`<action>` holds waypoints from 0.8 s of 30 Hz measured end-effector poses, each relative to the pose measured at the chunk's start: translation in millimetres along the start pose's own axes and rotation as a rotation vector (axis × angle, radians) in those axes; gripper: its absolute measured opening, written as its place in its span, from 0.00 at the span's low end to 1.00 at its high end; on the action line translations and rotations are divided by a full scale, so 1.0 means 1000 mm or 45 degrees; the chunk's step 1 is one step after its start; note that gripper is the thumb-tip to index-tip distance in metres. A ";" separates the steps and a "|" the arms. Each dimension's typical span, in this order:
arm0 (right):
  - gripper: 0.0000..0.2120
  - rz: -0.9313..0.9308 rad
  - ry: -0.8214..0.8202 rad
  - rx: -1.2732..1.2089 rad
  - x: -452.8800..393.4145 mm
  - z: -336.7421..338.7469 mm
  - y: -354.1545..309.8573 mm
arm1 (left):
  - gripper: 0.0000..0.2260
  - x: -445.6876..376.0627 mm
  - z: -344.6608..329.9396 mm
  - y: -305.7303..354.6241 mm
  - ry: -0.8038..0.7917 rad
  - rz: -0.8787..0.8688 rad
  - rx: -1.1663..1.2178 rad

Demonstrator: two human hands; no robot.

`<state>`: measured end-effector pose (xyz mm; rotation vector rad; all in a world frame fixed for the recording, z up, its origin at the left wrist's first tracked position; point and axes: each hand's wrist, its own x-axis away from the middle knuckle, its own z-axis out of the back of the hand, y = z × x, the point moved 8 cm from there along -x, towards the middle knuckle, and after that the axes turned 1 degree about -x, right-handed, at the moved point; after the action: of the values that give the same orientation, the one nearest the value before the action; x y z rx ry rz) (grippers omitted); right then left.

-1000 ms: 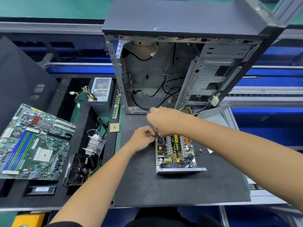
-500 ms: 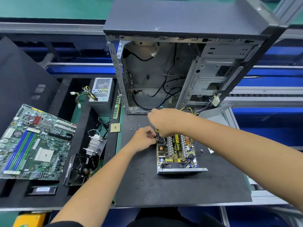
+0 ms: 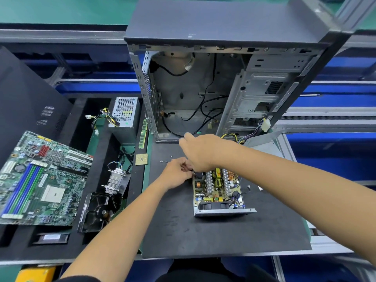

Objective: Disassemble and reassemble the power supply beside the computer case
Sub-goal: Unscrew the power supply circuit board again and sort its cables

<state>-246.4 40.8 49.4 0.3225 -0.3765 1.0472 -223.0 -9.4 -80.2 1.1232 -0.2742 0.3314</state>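
- power supply point(image 3: 218, 188) with its cover off lies on the black mat point(image 3: 213, 237), near the mat's middle, in front of the open computer case point(image 3: 203, 98). its circuit board, heat sinks, coils and capacitors are exposed; its fan sits at the near end, behind the near flange.
- left hand point(image 3: 176, 176) rests at the far left corner of the power supply, fingers curled inward. they appear to pinch or steady something small there; what it is cannot be told.
- right hand point(image 3: 200, 152) is above the same corner, fingers curled downward round what is probably a screwdriver. the tool is almost wholly hidden by the hand, so this grip is a judgement.
- step in hand, as judged: work on a fastener at the far left corner of the board, within the disassembly half of the task. whether the screw is going out or in cannot be told.
- next move calls for a vertical tool, steady downward pressure, and the left hand holding the chassis against rotation.
- loose screws point(image 3: 166, 160) lie on the mat just beyond the left hand. keep them apart from the cpu chip point(image 3: 141, 159) at the mat's left edge.
- grey metal cover point(image 3: 262, 142) lies to the right, near the case front.
- further left: motherboard point(image 3: 40, 180), heat sink point(image 3: 116, 181), and a second, closed power supply unit point(image 3: 124, 117) in the foam tray point(image 3: 26, 253).
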 end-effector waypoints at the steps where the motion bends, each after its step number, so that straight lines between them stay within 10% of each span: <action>1: 0.14 0.021 -0.034 -0.025 0.000 -0.001 0.000 | 0.12 -0.001 0.000 -0.001 0.008 0.004 -0.006; 24: 0.16 0.059 0.182 0.044 -0.001 0.013 0.002 | 0.03 -0.004 0.001 -0.002 0.000 -0.016 -0.005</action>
<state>-250.1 35.4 60.8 0.2685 -0.2387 1.1163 -226.3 -11.5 -83.3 1.1207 -0.2675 0.3196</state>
